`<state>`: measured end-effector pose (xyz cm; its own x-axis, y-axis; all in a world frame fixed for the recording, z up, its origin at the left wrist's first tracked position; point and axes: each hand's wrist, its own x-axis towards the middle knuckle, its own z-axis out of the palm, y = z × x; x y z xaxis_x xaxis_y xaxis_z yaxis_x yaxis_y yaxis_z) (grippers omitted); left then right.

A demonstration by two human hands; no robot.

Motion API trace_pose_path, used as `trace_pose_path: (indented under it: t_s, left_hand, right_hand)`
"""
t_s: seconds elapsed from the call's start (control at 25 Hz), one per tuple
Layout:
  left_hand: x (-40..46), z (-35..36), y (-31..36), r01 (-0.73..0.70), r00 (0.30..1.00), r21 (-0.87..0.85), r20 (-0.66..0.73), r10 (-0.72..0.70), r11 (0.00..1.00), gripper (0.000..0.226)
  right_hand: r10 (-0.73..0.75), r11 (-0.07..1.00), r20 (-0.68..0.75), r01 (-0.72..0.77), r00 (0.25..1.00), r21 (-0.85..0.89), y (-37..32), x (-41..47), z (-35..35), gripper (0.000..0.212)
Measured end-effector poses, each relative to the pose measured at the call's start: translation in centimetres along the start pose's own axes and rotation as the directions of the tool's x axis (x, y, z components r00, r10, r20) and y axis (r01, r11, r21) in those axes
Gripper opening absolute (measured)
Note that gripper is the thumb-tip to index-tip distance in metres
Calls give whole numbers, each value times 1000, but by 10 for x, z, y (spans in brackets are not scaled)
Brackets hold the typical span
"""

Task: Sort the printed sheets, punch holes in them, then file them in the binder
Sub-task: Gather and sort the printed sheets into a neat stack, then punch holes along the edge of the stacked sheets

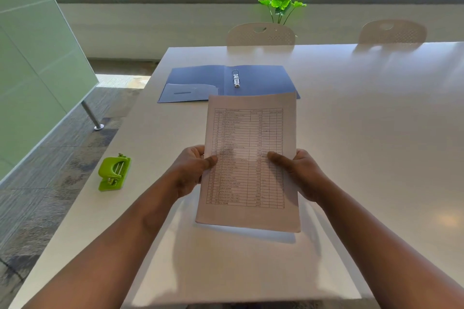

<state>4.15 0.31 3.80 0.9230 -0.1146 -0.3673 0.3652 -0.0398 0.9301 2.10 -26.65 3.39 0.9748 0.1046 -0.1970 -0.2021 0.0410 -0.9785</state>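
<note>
I hold a stack of printed sheets [248, 148] upright above the white table [364, 133]; the top page shows a ruled table of entries. My left hand [192, 170] grips the stack's left edge, thumb on the front. My right hand [300, 173] grips the right edge the same way. Beyond the sheets a blue ring binder [200, 80] lies open flat, its metal rings [236, 78] in the middle. A green hole punch [114, 173] sits on the table to my left, near the edge.
Two white chairs [261, 34] [393, 31] stand at the table's far side, with a green plant [282, 6] behind. The table's left edge drops to a carpeted floor beside a green glass partition [37, 70].
</note>
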Motion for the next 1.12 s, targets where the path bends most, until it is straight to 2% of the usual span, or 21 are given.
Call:
trace_pose_path:
  t_s: [0.24,0.32,0.44,0.56,0.64,0.72,0.8,0.84,0.92,1.0,1.12]
  left_hand:
    - [-3,1,0,38,994,94,-108,-28,995,20]
    - [-5,-4,-2,5,988,141,-154,17,990,17]
    - [-10,-16,0,-69,956,320,-249,155,945,21]
    - [-11,-39,3,-61,895,580,-329,302,812,22]
    - [-14,-62,5,11,825,770,-367,430,638,19]
    - [-17,-86,3,103,761,863,-389,519,495,20]
    - [-20,-107,-2,209,712,879,-438,549,429,21]
    - [-22,-118,-4,268,674,866,-482,559,423,20]
    - [-24,-140,-9,352,620,804,-584,524,479,25]
    - [-22,-162,-12,376,630,728,-654,418,573,32]
    - [-21,-182,-20,339,649,644,-688,325,685,29]
  right_hand:
    - [-5,999,29,6,1000,-36,8,1,9,23]
    - [2,1000,24,-1,1000,-30,9,3,15,21]
    - [15,1000,12,-15,1000,-20,9,8,20,20]
    - [36,999,11,-36,999,-17,8,14,25,19]
    - [58,998,29,-58,998,-2,10,20,33,18]
    - [87,996,50,-88,995,25,15,25,45,17]
    - [112,993,68,-114,991,37,17,32,57,16]
    - [122,992,79,-125,989,34,17,37,63,16]
    - [129,990,100,-134,987,35,15,42,75,14]
    - [139,988,112,-145,984,51,14,48,86,14]
    - [149,985,113,-158,982,73,14,54,101,13]
